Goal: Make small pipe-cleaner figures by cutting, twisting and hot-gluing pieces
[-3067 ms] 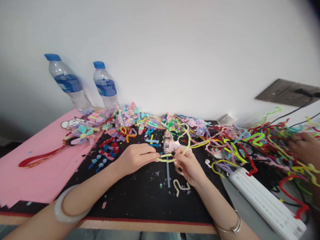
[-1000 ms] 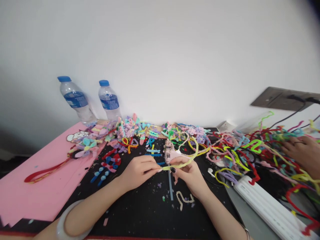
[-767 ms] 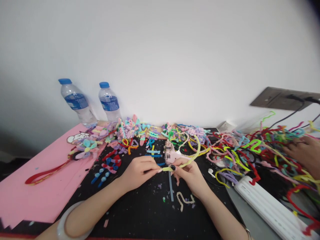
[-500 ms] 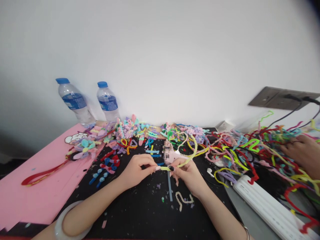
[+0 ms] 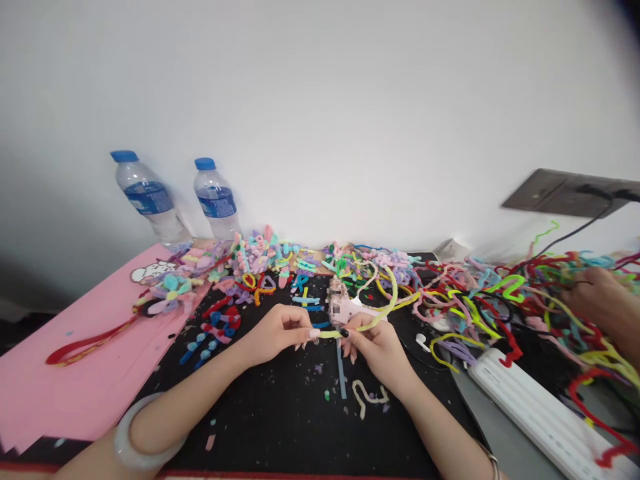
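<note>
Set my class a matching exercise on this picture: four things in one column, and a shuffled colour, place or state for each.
Things
1. yellow stem
2. bottles
3. strap
4. socket

Descriptions
A. red, on the pink sheet
B. grey, on the wall, with plugs in it
C. pinched by the left hand and right hand
D. clear, blue-capped

Right pairs: 1-C, 2-D, 3-A, 4-B.
</note>
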### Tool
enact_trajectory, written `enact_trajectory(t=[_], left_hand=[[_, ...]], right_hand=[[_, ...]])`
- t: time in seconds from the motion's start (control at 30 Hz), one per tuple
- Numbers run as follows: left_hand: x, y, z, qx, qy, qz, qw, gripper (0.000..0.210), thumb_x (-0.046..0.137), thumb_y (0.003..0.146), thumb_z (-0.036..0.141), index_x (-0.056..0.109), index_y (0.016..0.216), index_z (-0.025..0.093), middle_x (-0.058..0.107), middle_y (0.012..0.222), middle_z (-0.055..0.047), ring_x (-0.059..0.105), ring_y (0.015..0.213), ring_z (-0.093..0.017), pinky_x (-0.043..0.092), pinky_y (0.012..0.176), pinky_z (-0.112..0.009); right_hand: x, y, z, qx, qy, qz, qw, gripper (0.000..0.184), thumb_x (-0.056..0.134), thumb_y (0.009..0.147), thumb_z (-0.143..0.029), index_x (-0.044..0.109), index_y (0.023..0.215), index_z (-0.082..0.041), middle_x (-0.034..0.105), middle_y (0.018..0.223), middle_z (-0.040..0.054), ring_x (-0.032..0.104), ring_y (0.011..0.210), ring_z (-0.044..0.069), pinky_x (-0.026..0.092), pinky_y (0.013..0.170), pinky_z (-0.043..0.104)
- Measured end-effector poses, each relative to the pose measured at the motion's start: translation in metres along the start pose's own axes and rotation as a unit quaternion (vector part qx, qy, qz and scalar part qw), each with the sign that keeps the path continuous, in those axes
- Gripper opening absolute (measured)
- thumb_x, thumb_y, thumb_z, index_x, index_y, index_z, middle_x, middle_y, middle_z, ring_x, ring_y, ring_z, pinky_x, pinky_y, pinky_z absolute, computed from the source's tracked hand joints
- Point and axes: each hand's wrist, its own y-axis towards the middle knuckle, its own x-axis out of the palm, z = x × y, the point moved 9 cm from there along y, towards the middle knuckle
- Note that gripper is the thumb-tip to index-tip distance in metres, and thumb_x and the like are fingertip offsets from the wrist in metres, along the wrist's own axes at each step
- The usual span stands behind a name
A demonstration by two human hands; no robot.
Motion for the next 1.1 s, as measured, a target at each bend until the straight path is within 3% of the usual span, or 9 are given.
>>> enact_trajectory(t=[0.3,0.43,0.5,0.63,0.8,0.9,1.1], left_hand=[[0.013,-0.002,-0.004,-0.027,-0.089,-0.076,0.993,0.03,0.065,0.077,0.031,0.057,0.057,0.01,0.051,0.055,0.002,0.041,0.046,-0.005,0.031,0.047,-0.018],[0.015,-0.004,-0.006,-0.035,-0.076,-0.102,0.991,0.029,0.064,0.078,0.031,0.058,0.06,0.01,0.052,0.055,0.002,0.046,0.047,-0.006,0.035,0.049,-0.019],[0.009,-0.003,-0.006,-0.02,-0.038,-0.08,0.996,0.03,0.059,0.082,0.034,0.06,0.064,0.009,0.054,0.059,0.001,0.048,0.046,-0.006,0.037,0.05,-0.019],[-0.014,-0.003,-0.002,0.033,0.026,0.027,0.999,0.04,0.043,0.09,0.039,0.064,0.074,0.009,0.058,0.068,-0.002,0.045,0.041,-0.005,0.038,0.046,-0.02],[-0.033,-0.009,0.007,0.069,0.147,0.136,0.977,0.037,0.042,0.091,0.036,0.066,0.077,0.011,0.056,0.066,-0.001,0.046,0.044,-0.006,0.038,0.047,-0.02],[-0.029,-0.012,0.02,0.108,0.225,0.147,0.957,0.032,0.044,0.091,0.031,0.065,0.076,0.012,0.058,0.07,-0.002,0.051,0.054,-0.009,0.041,0.055,-0.021],[0.004,-0.015,0.039,0.211,0.338,0.078,0.914,0.02,0.049,0.088,0.022,0.065,0.1,0.016,0.064,0.095,-0.008,0.057,0.088,-0.016,0.044,0.08,-0.027]], right_hand=[[0.002,-0.005,-0.007,-0.037,-0.003,-0.016,0.999,0.022,0.061,0.08,-0.033,0.059,0.067,-0.015,0.058,0.053,-0.0013,0.052,0.042,0.009,0.044,0.042,0.02],[0.0,-0.006,-0.004,-0.043,0.003,-0.01,0.999,0.019,0.061,0.08,-0.031,0.059,0.068,-0.016,0.058,0.053,-0.0013,0.052,0.042,0.009,0.044,0.042,0.02],[-0.004,-0.005,-0.002,-0.042,0.003,0.014,0.999,0.018,0.062,0.08,-0.031,0.059,0.069,-0.016,0.058,0.053,-0.0017,0.052,0.042,0.009,0.044,0.042,0.02],[-0.012,-0.004,-0.001,-0.049,0.001,0.061,0.997,0.019,0.062,0.079,-0.032,0.059,0.07,-0.016,0.058,0.055,-0.0017,0.051,0.042,0.008,0.042,0.042,0.019],[-0.015,-0.003,-0.002,-0.054,-0.001,0.081,0.995,0.021,0.061,0.079,-0.034,0.056,0.068,-0.016,0.059,0.056,-0.001,0.049,0.042,0.008,0.041,0.041,0.019],[-0.014,-0.002,0.002,-0.048,-0.008,0.073,0.996,0.019,0.06,0.079,-0.034,0.057,0.072,-0.017,0.058,0.057,-0.0012,0.049,0.043,0.009,0.041,0.042,0.02],[-0.003,-0.002,0.006,-0.047,-0.061,0.038,0.996,0.012,0.058,0.08,-0.029,0.059,0.076,-0.017,0.055,0.058,-0.002,0.05,0.046,0.01,0.042,0.044,0.021]])
